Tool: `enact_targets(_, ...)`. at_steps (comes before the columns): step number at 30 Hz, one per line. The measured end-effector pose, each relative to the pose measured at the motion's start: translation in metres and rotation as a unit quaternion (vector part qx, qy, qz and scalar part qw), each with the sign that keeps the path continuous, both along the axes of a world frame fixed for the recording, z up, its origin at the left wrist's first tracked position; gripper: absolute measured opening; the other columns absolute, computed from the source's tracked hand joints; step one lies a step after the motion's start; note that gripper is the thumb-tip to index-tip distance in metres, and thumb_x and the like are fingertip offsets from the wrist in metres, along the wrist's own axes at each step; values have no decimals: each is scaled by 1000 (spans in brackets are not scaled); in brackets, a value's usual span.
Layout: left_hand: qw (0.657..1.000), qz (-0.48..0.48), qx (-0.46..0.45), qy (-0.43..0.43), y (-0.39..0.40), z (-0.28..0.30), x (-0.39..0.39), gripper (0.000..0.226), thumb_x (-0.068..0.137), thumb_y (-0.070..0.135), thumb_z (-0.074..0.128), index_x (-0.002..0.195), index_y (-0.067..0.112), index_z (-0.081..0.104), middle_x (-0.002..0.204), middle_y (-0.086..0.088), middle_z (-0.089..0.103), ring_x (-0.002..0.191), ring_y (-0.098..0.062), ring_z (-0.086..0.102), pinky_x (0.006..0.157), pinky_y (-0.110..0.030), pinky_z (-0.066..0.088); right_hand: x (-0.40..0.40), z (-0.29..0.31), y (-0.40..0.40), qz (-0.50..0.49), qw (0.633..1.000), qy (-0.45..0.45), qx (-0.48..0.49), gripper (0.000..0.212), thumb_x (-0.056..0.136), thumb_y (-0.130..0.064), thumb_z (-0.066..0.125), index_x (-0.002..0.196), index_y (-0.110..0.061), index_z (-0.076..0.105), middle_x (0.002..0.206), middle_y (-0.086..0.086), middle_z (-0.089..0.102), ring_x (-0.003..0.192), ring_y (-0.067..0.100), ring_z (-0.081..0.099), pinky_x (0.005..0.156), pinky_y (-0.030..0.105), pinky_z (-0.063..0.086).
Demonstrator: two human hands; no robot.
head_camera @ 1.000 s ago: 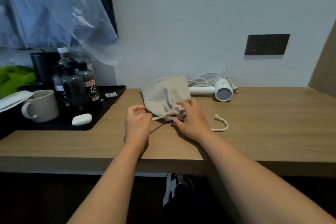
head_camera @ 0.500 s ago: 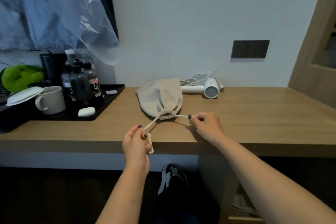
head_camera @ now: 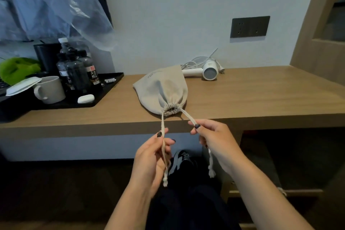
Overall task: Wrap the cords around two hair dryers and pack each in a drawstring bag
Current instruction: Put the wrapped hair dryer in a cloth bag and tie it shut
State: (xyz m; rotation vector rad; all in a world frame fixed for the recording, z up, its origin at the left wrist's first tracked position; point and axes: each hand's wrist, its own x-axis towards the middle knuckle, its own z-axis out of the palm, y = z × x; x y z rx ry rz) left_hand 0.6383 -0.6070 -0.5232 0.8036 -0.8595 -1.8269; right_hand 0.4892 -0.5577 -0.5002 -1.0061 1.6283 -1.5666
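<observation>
A beige drawstring bag [head_camera: 161, 89] lies bulging on the wooden desk [head_camera: 261, 97], its gathered mouth at the front edge, cinched tight. Two cream drawstrings run from the mouth toward me. My left hand [head_camera: 151, 157] pinches the left drawstring [head_camera: 162, 129], whose knotted end hangs below my palm. My right hand [head_camera: 214, 140] pinches the right drawstring [head_camera: 187, 116], its knotted tail dangling under the hand. Both hands are in front of the desk edge. A white hair dryer [head_camera: 204, 72] with its loose white cord [head_camera: 194, 61] lies behind the bag against the wall.
A black tray [head_camera: 104, 91] at left carries dark bottles [head_camera: 78, 73], a white mug [head_camera: 50, 89] and a small white case [head_camera: 85, 98]. Clear plastic hangs above it. A dark wall socket [head_camera: 249, 26] sits above the desk. A wooden cabinet stands at right.
Both hands have pulled back off the desk toward me, drawing the strings out. The bag's mouth has closed tighter and now sits at the desk's front edge.
</observation>
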Motion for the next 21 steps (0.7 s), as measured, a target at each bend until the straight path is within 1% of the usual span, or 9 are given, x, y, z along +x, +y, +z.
enact_targets(3, 996, -23, -53, -61, 1, -3, 0, 21, 97, 9, 49, 108, 6, 67, 86, -12, 74, 69, -11, 62, 75, -26, 48, 5, -16, 12, -6, 1000, -10, 18, 30, 95, -4, 49, 102, -22, 73, 75, -5, 69, 55, 5, 51, 53, 18, 40)
enact_targets(7, 975, -40, -121, -184, -2, -12, -6, 16, 93, 9, 59, 102, 13, 71, 99, -3, 76, 93, -11, 69, 85, -27, 50, 5, -33, 19, 22, 999, -24, 23, 32, 95, -1, 50, 107, -23, 70, 79, -4, 72, 59, 7, 60, 55, 17, 44)
enact_targets(8, 965, -31, -139, -219, -3, -15, -7, 15, 92, 10, 62, 99, 17, 73, 99, 1, 76, 96, -9, 69, 85, -24, 49, 5, -37, 19, 26, 999, -27, 24, 32, 95, -1, 50, 108, -23, 69, 79, -4, 73, 60, 8, 61, 56, 17, 44)
enact_targets(10, 950, -4, -155, -270, -4, -19, -8, 14, 89, 11, 66, 93, 22, 74, 96, 5, 74, 93, -5, 67, 76, -17, 48, 4, -44, 21, 29, 998, -37, 29, 29, 97, -1, 49, 108, -23, 66, 79, -3, 73, 61, 9, 63, 56, 18, 46)
enact_targets(12, 950, 9, -147, -276, -6, -21, -9, 14, 88, 11, 68, 90, 23, 74, 94, 3, 74, 92, -8, 67, 73, -18, 47, 4, -50, 22, 28, 998, -54, 34, 28, 97, -1, 49, 111, -19, 65, 81, -1, 74, 62, 9, 65, 56, 17, 47)
enact_targets(14, 956, 1, -123, -266, -7, -20, -11, 12, 87, 10, 68, 90, 19, 74, 89, -1, 74, 91, -14, 68, 78, -24, 50, 5, -53, 23, 35, 995, -87, 34, 31, 96, 2, 49, 118, -16, 62, 87, 1, 76, 66, 11, 68, 59, 18, 50)
enact_targets(17, 967, -8, -80, -241, -11, -21, -16, 9, 87, 6, 66, 94, 10, 70, 94, -12, 74, 94, -21, 70, 88, -34, 54, 12, -54, 22, 53, 991, -117, 20, 39, 94, 2, 52, 125, -19, 55, 91, 3, 76, 76, 19, 72, 72, 30, 58)
enact_targets(19, 979, -16, -41, -198, -14, -20, -19, 7, 90, 3, 61, 96, 6, 65, 92, -15, 73, 89, -21, 71, 84, -34, 55, 19, -54, 22, 59, 993, -105, 0, 45, 93, 1, 55, 130, -24, 49, 91, 2, 76, 78, 21, 72, 81, 38, 58)
enact_targets(21, 989, -26, -9, -148, -17, -16, -22, 7, 94, 1, 54, 95, 4, 61, 90, -16, 73, 83, -19, 71, 80, -31, 55, 24, -55, 21, 70, 994, -85, -8, 54, 92, 0, 58, 133, -30, 41, 89, 2, 77, 76, 20, 73, 82, 35, 57)
